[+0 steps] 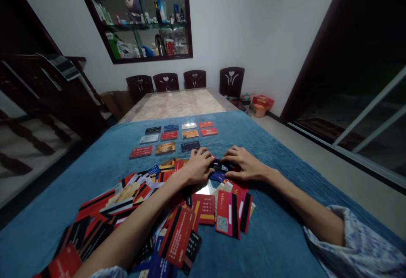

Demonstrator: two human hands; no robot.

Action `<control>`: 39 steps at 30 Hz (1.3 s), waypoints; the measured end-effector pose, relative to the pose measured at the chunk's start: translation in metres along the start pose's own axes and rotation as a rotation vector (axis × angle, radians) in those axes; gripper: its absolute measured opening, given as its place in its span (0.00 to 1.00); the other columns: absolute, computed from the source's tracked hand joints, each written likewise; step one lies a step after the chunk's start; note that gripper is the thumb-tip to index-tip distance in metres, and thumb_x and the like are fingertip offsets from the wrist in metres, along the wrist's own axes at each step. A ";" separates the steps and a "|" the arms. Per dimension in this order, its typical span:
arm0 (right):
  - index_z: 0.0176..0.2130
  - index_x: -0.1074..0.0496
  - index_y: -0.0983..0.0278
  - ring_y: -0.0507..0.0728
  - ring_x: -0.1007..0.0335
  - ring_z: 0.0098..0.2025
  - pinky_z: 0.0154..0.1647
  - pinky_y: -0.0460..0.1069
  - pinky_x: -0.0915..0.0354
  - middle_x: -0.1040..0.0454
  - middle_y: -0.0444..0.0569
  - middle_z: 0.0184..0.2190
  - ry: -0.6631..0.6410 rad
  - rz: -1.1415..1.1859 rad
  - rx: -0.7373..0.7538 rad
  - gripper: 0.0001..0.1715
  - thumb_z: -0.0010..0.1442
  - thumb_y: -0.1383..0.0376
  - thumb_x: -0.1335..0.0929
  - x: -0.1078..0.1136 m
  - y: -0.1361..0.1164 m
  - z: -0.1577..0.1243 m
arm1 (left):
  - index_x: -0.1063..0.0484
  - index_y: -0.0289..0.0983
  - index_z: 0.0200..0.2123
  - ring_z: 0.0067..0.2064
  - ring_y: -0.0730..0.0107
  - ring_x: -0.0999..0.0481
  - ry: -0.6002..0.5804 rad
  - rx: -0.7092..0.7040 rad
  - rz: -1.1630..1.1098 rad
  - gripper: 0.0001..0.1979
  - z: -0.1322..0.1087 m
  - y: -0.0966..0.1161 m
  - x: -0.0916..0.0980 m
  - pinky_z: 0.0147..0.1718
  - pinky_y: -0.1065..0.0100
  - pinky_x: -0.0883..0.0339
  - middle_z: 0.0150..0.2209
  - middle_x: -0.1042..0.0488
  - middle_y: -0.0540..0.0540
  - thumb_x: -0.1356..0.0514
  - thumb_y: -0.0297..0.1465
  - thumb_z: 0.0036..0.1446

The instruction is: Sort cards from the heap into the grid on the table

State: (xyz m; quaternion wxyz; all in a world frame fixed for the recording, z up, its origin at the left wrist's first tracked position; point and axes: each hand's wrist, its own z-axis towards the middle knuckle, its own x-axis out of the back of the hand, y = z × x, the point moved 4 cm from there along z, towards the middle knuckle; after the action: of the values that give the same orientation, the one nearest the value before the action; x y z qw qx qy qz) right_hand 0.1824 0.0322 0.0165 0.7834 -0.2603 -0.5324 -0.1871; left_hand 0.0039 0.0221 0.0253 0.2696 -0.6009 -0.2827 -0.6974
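Observation:
My left hand (199, 167) reaches over a loose heap of plastic cards, its fingers curled at the left end of a black card (219, 166). At the card's other end is my right hand (245, 164), with bent fingers closed on its edge. Red, blue, black and gold cards overlap around both wrists. A red card with a black stripe and a QR code (227, 214) lies nearest below my right hand. Another red striped card (177, 236) is beside my left forearm. Fingertips partly hide the black card.
Beyond the heap, several cards lie in three rows, among them an orange card (190, 134) and a dark card (190, 146). A blue cloth (272, 227) covers the near part of the marble-patterned table (177, 103). Dark chairs (231, 81) stand at the far end.

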 end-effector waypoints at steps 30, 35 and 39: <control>0.40 0.24 0.62 0.59 0.31 0.39 0.41 0.55 0.37 0.23 0.52 0.34 0.317 0.088 -0.104 0.12 0.65 0.62 0.36 -0.006 0.022 -0.005 | 0.21 0.38 0.43 0.46 0.61 0.28 0.304 0.194 -0.241 0.15 0.002 -0.023 0.005 0.47 0.58 0.33 0.39 0.23 0.42 0.45 0.24 0.59; 0.38 0.24 0.62 0.58 0.32 0.38 0.41 0.54 0.36 0.24 0.52 0.33 0.323 0.132 -0.118 0.11 0.64 0.62 0.36 -0.008 0.023 -0.004 | 0.20 0.38 0.42 0.45 0.63 0.26 0.362 0.246 -0.313 0.14 0.002 -0.029 0.003 0.47 0.61 0.30 0.38 0.22 0.43 0.43 0.24 0.57; 0.38 0.24 0.62 0.58 0.33 0.37 0.40 0.53 0.36 0.24 0.50 0.32 0.339 0.143 -0.122 0.09 0.62 0.64 0.35 -0.009 0.023 -0.003 | 0.19 0.38 0.41 0.43 0.64 0.24 0.412 0.269 -0.384 0.13 0.002 -0.030 0.004 0.47 0.63 0.29 0.38 0.22 0.43 0.42 0.23 0.57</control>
State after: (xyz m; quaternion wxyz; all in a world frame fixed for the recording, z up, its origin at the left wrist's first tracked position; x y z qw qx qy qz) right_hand 0.1950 0.0491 0.0027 0.8559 -0.3095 -0.3606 -0.2041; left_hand -0.0164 0.0443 0.0277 0.2616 -0.3415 -0.4200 -0.7991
